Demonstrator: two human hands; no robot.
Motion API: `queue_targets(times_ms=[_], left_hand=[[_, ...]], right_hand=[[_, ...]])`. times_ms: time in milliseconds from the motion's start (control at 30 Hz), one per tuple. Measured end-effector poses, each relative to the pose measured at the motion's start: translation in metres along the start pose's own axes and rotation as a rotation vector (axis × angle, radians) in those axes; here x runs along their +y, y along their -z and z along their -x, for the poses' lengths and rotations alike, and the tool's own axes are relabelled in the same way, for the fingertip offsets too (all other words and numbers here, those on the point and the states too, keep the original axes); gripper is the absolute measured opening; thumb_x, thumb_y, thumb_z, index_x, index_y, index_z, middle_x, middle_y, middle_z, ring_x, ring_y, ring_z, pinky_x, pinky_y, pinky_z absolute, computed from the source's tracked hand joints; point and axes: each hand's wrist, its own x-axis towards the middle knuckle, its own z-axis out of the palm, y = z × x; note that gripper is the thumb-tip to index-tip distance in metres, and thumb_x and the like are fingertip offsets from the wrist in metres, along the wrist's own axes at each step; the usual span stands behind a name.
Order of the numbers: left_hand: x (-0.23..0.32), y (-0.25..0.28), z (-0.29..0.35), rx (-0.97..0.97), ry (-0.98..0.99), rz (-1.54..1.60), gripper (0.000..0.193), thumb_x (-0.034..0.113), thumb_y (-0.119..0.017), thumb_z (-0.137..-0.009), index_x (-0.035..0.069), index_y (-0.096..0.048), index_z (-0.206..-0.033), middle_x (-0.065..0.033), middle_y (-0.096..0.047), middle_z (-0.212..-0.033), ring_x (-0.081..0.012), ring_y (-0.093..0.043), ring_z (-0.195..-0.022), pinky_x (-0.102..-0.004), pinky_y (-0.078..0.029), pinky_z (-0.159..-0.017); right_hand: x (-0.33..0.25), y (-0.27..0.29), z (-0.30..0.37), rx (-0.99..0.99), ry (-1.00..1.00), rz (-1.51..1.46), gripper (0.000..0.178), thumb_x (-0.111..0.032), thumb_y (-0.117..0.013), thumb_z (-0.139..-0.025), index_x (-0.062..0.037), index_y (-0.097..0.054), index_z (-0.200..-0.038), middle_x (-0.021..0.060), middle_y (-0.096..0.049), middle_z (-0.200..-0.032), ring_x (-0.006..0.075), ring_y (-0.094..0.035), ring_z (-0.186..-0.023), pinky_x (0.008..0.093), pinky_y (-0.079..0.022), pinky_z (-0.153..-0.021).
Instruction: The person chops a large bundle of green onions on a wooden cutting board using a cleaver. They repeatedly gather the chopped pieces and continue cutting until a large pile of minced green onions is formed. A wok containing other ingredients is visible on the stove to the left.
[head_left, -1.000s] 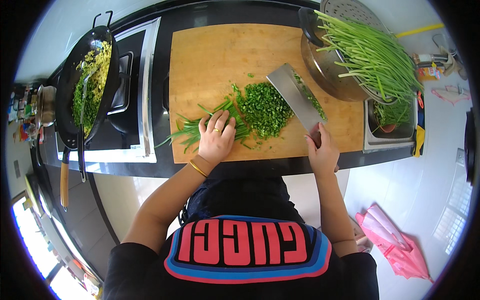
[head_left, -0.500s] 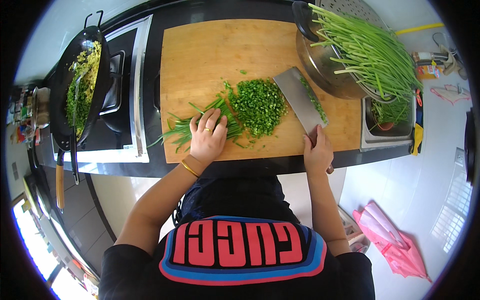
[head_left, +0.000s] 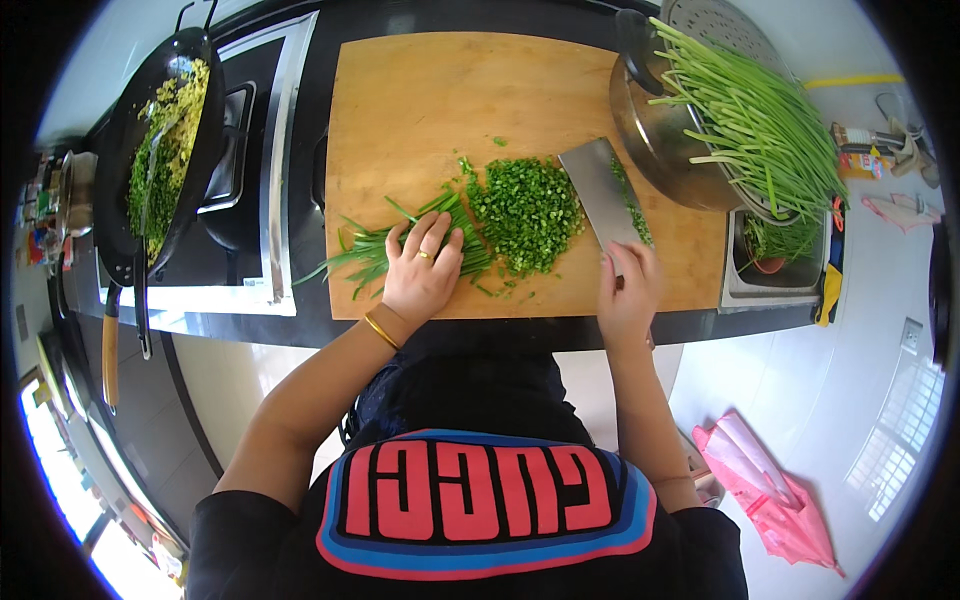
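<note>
My left hand (head_left: 424, 268) presses down on a bunch of garlic chives (head_left: 365, 252), its fingers curled over the stalks at the left of a wooden cutting board (head_left: 400, 100). Right beside it lies a heap of finely chopped chives (head_left: 525, 212). In my right hand (head_left: 630, 300) is a cleaver (head_left: 598, 188), its wide blade lying over the board just right of the heap. Small green bits cling along the blade's right side. My right fingers wrap the handle close to the blade and hide part of it.
A steel pot (head_left: 650, 130) stands at the board's right, with long whole chives (head_left: 750, 110) heaped over it. More greens lie in a sink (head_left: 775, 290) beyond. Left, a black wok (head_left: 112, 215) holds yellow and green food beside the stove (head_left: 285, 150).
My right hand has shifted up the cleaver's handle, nearer the blade. My left hand stays on the chives. The whole view has moved slightly.
</note>
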Motion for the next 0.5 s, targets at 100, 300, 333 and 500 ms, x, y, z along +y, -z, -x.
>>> queue_targets(times_ms=[100, 300, 333, 500], left_hand=[[0.0, 0.001, 0.001, -0.004, 0.002, 0.005, 0.031, 0.015, -0.061, -0.077, 0.008, -0.056, -0.107, -0.0101, -0.051, -0.12, -0.0253, -0.046, -0.116, -0.0487, -0.034, -0.094], [-0.001, 0.0, 0.002, 0.006, 0.014, 0.018, 0.032, 0.015, -0.061, -0.076, 0.008, -0.056, -0.107, -0.0099, -0.051, -0.121, -0.0251, -0.047, -0.116, -0.0492, -0.033, -0.094], [0.0, 0.0, 0.002, 0.005, 0.015, 0.018, 0.032, 0.015, -0.061, -0.077, 0.008, -0.056, -0.107, -0.0099, -0.052, -0.121, -0.0251, -0.047, -0.116, -0.0492, -0.033, -0.094], [0.0, 0.001, 0.001, -0.004, 0.02, 0.023, 0.031, 0.016, -0.06, -0.077, 0.009, -0.056, -0.107, -0.0098, -0.052, -0.121, -0.0248, -0.047, -0.116, -0.0494, -0.033, -0.094]], right_hand=[[-0.029, -0.02, -0.032, -0.026, 0.155, -0.083, 0.016, -0.002, -0.067, -0.074, -0.0043, -0.063, -0.089, 0.0092, -0.055, -0.091, 0.0285, -0.053, -0.081, 0.0374, -0.043, -0.072], [-0.028, -0.06, -0.051, -0.1, 0.243, -0.096, 0.015, 0.0, -0.068, -0.07, -0.0045, -0.062, -0.082, 0.0084, -0.054, -0.088, 0.0274, -0.053, -0.079, 0.038, -0.043, -0.069], [-0.026, -0.063, -0.053, -0.115, 0.237, -0.08, 0.016, -0.001, -0.069, -0.068, -0.005, -0.062, -0.082, 0.0073, -0.054, -0.088, 0.0267, -0.053, -0.079, 0.0382, -0.042, -0.07], [-0.03, -0.067, -0.059, -0.202, 0.257, 0.04, 0.016, -0.001, -0.07, -0.067, -0.0059, -0.063, -0.08, 0.0047, -0.055, -0.087, 0.025, -0.053, -0.082, 0.0376, -0.041, -0.072]])
